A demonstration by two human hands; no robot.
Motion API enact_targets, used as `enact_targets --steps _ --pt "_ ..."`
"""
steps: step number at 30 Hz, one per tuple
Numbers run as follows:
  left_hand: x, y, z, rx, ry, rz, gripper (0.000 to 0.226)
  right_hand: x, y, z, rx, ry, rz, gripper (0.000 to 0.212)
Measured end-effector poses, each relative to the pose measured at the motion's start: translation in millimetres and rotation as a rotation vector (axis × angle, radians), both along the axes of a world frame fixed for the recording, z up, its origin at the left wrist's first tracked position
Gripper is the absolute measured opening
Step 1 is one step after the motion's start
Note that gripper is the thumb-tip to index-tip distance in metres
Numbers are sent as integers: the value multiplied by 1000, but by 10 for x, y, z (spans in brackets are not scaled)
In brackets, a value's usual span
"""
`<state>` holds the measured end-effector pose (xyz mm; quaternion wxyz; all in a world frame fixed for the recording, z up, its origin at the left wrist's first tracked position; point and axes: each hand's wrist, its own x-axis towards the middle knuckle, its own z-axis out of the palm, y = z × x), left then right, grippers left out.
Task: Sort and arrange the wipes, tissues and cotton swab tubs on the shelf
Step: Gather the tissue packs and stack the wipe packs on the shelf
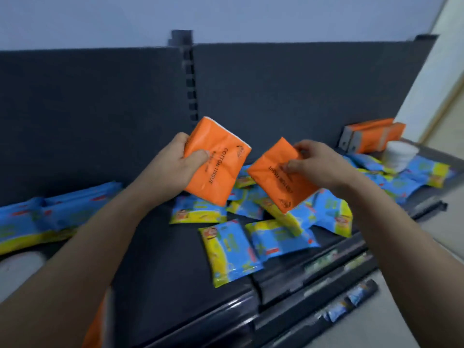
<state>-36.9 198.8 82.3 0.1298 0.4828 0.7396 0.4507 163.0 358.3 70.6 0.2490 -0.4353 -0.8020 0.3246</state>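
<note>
L hand (pixel 173 167) is clamped on orange tissue pack 1 (pixel 218 169): thumb laid across the printed face, fingers curled behind the pack's left edge. Pack 1 is held tilted, clear of the shelf (pixel 155 259), and "COTTON TISSUE" can be read on it.

R hand (pixel 313 162) is clamped on orange tissue pack 2 (pixel 278 184), pinched near its upper right corner w/ thumb on the face and fingers over the top edge. Pack 2 is held at 3 o'clock from pack 1, close beside it but apart, w/ its print upside down.

At 6 o'clock below both packs, a loose pile of blue-and-yellow wipes packs (pixel 276 237) is spread on the shelf, some overlapping. The frontmost one overhangs the price rail (pixel 313 267).

At 9 o'clock, a row of bigger blue wipes packs (pixel 50 217) is laid along the back panel (pixel 100 109). A blurred white round object (pixel 20 270) is seen in front of them, at approx. 8 o'clock.

At 2 o'clock, more orange tissue packs (pixel 371 138) are stood on edge at the shelf's far end. A white swab tub (pixel 399 155) is set just in front of them, w/ further wipes packs (pixel 414 177) strewn around it.

At 5 o'clock, lower shelf edges (pixel 351 300) are seen, blurred.
</note>
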Motion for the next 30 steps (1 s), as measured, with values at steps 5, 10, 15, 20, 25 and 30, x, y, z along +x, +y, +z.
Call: enact_targets --steps 5,10,15,20,25,30 --pt "976 899 1 16 10 -125 25 1053 537 41 8 19 -105 39" --pt "1664 1659 -9 12 17 -299 26 1917 962 44 4 44 -228 41" --pt "2153 2442 -60 34 61 -337 28 2586 1425 -45 23 22 -392 41" --pt "2410 3238 -45 72 97 -293 30 2983 2040 -6 109 -3 -475 39" --pt "2387 3994 -47 115 47 -240 27 2997 2800 138 189 -45 -474 40" --pt "2421 4601 -84 129 -16 -276 27 2995 3448 230 243 -61 -437 42"
